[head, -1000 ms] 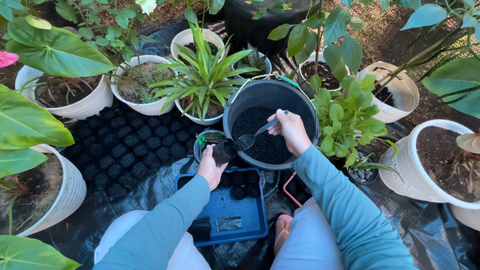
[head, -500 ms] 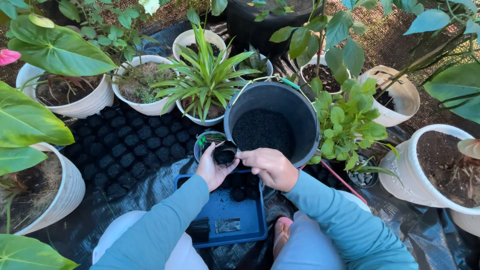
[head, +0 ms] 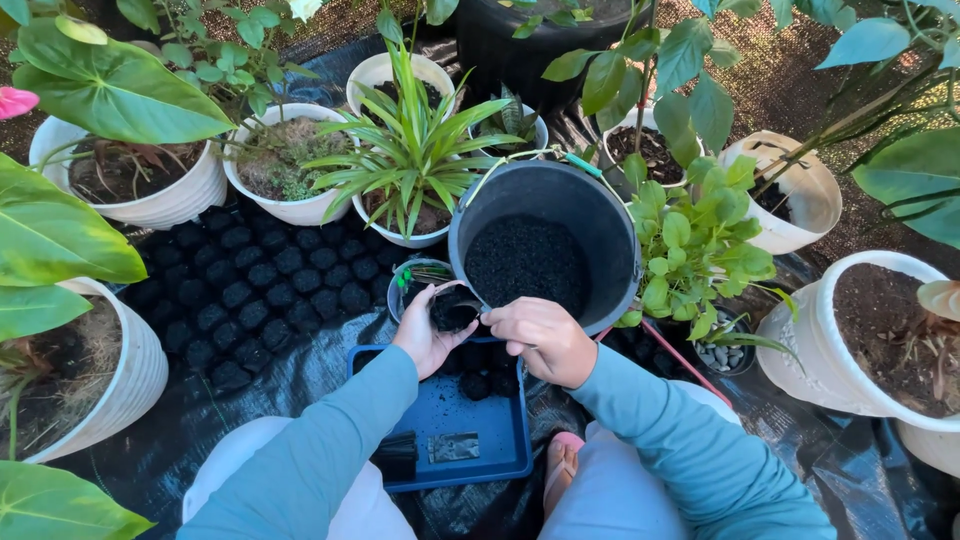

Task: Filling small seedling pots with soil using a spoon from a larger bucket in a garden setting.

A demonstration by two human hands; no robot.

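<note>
My left hand (head: 425, 338) holds a small black grow bag (head: 452, 310) filled with dark soil, just over the far edge of a blue tray (head: 455, 420). My right hand (head: 545, 338) is closed, knuckles up, with its fingertips at the bag's right rim. The metal spoon it carried is hidden beneath it. Right behind both hands stands a black bucket (head: 612, 220) of dark soil. Several filled bags (head: 482, 368) sit at the far end of the tray, and flat empty bags (head: 400, 455) lie at its near end.
Many filled black bags (head: 250, 290) stand in rows on the black ground sheet to the left. White pots with plants ring the spot, including a spiky green plant (head: 410, 160) and a leafy one (head: 690, 240). A small pot of pebbles (head: 722, 350) sits at the right.
My right hand brought the spoon out of the bucket and down to the bag in my left hand. The left hand and bag stayed nearly in place.
</note>
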